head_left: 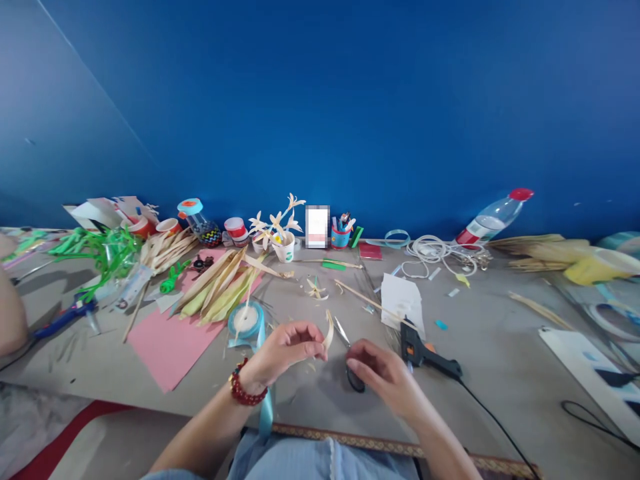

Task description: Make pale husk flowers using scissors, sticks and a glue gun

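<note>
My left hand [296,345] pinches a curved, pale strip of dried corn husk [329,331] between thumb and fingertips, its tip pointing up. A red bead bracelet [246,383] is on that wrist. My right hand [376,363] curls over the middle of a pair of scissors [356,381], with thumb and fingers closed at it. The blades point away to the upper left, and one dark handle loop shows below the thumb. Just beyond my hands lies a small husk flower [316,289]. A black glue gun [425,353] rests to the right of my right hand.
Corn husks [215,293] lie on pink paper [173,347] at left, beside a blue ribbon roll [247,320]. Behind stand husk flowers in a white cup [284,248] and a pen holder [341,235]. A tilted bottle [493,217] leans rightward. Another person's arm [10,307] shows at left.
</note>
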Available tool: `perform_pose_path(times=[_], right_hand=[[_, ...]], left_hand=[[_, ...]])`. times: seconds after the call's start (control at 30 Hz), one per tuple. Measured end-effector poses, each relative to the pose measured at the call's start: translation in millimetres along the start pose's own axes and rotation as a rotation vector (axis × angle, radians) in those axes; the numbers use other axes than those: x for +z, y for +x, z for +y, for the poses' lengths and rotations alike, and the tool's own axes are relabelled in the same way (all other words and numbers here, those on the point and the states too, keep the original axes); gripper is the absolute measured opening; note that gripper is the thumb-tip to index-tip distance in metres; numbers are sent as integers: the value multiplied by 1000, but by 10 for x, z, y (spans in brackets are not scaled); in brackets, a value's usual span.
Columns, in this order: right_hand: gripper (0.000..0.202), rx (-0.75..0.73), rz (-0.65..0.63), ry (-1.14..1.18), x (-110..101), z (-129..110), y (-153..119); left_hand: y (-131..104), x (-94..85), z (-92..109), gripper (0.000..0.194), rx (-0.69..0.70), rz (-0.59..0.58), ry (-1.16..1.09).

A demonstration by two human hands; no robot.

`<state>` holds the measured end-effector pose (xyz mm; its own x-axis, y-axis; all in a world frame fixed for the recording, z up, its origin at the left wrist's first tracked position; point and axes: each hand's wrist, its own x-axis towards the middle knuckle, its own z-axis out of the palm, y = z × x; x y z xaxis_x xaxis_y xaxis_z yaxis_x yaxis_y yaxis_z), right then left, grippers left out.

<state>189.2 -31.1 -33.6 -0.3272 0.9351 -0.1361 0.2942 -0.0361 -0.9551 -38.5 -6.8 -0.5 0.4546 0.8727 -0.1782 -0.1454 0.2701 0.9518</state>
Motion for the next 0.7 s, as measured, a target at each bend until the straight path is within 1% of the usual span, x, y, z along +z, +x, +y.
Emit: perform_pose_path(times=[0.07, 0.1, 0.13, 0.2, 0.23, 0.3, 0.37, 0.47, 0.5, 0.53, 0.6, 0.7], right_hand=[[36, 28, -28, 310, 111, -113, 65], [37, 54, 4, 426, 167, -157, 106], [37, 79, 66, 524, 219, -190, 149], [37, 115, 165, 655, 295, -227, 236], [37, 127, 193, 690, 317, -232, 275], [37, 152, 189, 732, 334, -220, 338], [36, 184, 157, 770, 330, -187, 377], [35, 201, 121, 805, 316, -123, 398], [35, 197, 117, 799, 313, -105, 399], [35, 192, 113, 788, 310, -91, 399], [35, 183, 108, 762, 306, -74, 399], [37, 170, 104, 717, 296, -84, 407]], left_hand=[[27, 64, -11, 19, 7, -18, 26], [42, 88, -26, 18, 12, -19, 42], [56, 104, -47, 18, 19, -18, 58], [81, 109, -100, 17, 38, -14, 111], [91, 97, -127, 17, 49, -14, 155], [113, 41, -162, 18, 77, -8, 296], [149, -55, -149, 17, 130, 55, 507], [257, -237, -28, 12, 291, 270, 884], [309, -293, 26, 13, 352, 323, 994], [369, -337, 79, 16, 405, 332, 1098], [501, -377, 159, 29, 461, 263, 1286], [696, -320, 177, 38, 480, 73, 1447]])
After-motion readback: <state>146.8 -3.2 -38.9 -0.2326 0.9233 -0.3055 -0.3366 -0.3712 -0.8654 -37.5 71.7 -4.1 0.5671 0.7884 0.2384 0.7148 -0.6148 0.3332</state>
